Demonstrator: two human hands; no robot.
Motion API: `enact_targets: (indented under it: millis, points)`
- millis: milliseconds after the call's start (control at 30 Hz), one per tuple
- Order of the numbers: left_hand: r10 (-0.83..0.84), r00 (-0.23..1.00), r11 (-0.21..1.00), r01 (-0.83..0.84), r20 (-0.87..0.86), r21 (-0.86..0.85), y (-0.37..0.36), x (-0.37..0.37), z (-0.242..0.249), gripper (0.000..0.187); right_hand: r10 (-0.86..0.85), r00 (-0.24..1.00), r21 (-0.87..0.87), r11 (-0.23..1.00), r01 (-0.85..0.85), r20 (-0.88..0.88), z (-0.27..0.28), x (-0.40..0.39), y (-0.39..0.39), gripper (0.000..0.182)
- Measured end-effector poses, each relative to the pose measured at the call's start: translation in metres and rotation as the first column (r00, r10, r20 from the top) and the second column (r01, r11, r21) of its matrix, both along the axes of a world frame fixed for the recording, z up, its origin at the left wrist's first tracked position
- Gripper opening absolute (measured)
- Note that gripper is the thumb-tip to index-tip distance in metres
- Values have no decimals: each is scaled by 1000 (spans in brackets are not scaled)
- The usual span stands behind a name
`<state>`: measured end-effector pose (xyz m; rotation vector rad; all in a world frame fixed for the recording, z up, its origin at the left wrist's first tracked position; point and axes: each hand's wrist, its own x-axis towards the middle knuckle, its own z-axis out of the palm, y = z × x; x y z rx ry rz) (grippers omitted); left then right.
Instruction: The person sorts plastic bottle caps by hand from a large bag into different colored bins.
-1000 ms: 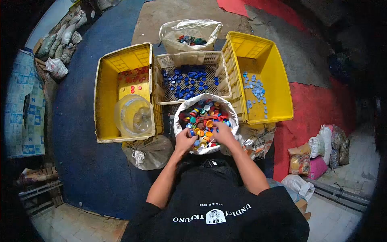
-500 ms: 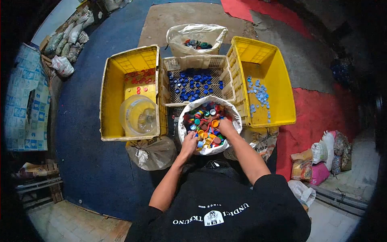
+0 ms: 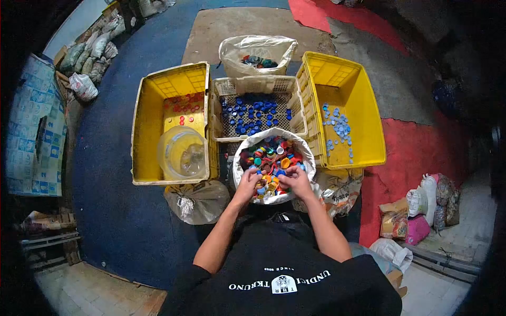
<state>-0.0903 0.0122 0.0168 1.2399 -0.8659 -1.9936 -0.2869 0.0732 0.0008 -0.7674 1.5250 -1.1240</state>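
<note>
A white sack (image 3: 238,167) full of mixed coloured bottle caps (image 3: 273,158) stands right in front of the body. My left hand (image 3: 249,185) is over the sack's left side, its fingers bent together near a light blue cap; what they hold is too small to make out. Over the right side is my right hand (image 3: 297,182), its fingers curled by a blue cap. Beyond the sack, a white crate (image 3: 258,84) holds dark blue caps. The left yellow crate (image 3: 145,105) has red caps and a clear round container (image 3: 182,152); the right yellow crate (image 3: 363,110) has light blue caps.
Behind the white crate stands another white sack (image 3: 231,52) with dark and green caps. A tied clear bag (image 3: 197,203) lies below the left crate, a printed bag (image 3: 340,195) below the right one. Filled bags (image 3: 416,203) line the right side, and more (image 3: 100,45) the upper left.
My right hand has drawn back from deep among the caps towards the sack's near right side. My left hand has barely moved. The view has shifted slightly.
</note>
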Motion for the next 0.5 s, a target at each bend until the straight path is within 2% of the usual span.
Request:
enact_targets:
  millis: [33,67,100,167,233,300,333,367,400,433,467,500]
  points:
    - [-50,999,998,51,-19,47,-1,-1,-3,14,-155,927,48,988,147,342,4,13,2,35]
    - [-98,994,990,102,-41,94,-1,-1,-5,18,-198,832,176,977,122,519,10,17,6,46]
    - [-101,994,990,104,-40,94,0,0,-6,18,-263,780,275,954,121,568,21,25,7,36]
    - [-282,959,940,281,-21,196,2,6,-5,22,-281,680,292,951,102,677,-6,31,11,30]
    - [-256,967,953,254,-12,164,2,1,-4,24,-260,774,301,949,94,577,-7,39,1,29]
    - [-317,937,947,304,144,106,-19,0,-9,24,-192,853,239,968,82,486,-10,41,-28,33]
    - [-252,967,968,252,34,8,-36,-2,-18,26,-134,870,160,985,65,473,0,41,-48,33]
    - [-188,982,981,188,-6,-40,-55,-8,-7,28,-33,926,125,992,-15,375,1,33,-73,31]
    - [-121,991,987,126,51,-100,-74,-16,17,29,-25,971,92,996,3,240,37,34,-94,30]
    - [-59,998,988,61,17,-141,-84,-18,61,30,-44,931,-39,997,62,362,34,30,-119,43]
    - [-87,991,983,69,-99,-170,-119,-18,20,31,-116,920,62,993,100,374,77,33,-133,66]
    - [107,992,981,-96,60,-167,-126,-27,44,37,-133,929,111,989,100,344,96,30,-146,81]
